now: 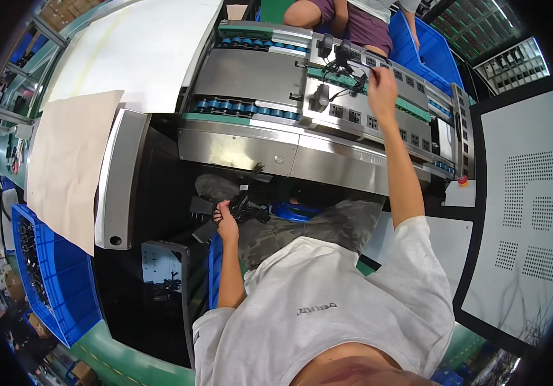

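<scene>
My left hand (226, 222) is low in front of my lap, closed round a bunch of black power adapters (243, 207) with coiled cords. My right arm stretches over the metal conveyor line. There my right hand (381, 93) is closed, its fingertips pinched at the black adapter cords (347, 69) that lie on the socket plate (354, 116). Several black power adapters (320, 96) stand on this plate, which carries rows of outlets. My fingers partly hide the bit of cord between them.
Across the line a person in purple shorts (370, 29) has one hand at a blue crate (421, 48). Another blue crate (64, 289) holds black cords at lower left. Brown cardboard (70, 161) covers a surface at left. A red button (462, 181) sits at the line's right end.
</scene>
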Tool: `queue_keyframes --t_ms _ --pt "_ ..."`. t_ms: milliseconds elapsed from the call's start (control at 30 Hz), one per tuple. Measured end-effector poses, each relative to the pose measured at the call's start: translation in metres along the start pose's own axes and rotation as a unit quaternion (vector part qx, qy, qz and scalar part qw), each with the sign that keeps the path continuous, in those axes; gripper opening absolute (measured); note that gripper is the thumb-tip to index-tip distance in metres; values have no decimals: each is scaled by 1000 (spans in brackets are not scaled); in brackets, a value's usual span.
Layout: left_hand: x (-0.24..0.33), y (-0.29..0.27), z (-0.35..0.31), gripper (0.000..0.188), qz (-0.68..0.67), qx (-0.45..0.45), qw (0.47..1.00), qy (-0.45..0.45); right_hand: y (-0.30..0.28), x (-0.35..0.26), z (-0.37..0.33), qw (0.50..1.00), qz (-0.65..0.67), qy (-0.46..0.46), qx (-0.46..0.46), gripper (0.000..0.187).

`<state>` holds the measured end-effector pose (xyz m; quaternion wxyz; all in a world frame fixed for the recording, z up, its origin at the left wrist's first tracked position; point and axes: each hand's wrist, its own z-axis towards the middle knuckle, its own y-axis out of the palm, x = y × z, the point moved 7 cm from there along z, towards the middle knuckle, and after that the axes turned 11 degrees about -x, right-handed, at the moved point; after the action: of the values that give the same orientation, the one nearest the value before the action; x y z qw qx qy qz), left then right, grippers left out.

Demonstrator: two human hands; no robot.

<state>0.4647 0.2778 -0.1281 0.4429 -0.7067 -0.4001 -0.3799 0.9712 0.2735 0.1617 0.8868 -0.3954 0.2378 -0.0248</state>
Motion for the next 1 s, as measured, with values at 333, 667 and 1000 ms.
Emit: queue_keyframes --t_ms 333,667,1000 --pt "2 -4 -6 45 29 -6 998 -51 107 34 30 970 66 53 -227 12" --pt "-4 -1 -3 39 -27 -8 997 -74 113 32 32 976 -44 -29 -210 11" --pt "-6 -1 1 40 -22 17 998 -56 111 23 22 976 -112 -14 -186 9"
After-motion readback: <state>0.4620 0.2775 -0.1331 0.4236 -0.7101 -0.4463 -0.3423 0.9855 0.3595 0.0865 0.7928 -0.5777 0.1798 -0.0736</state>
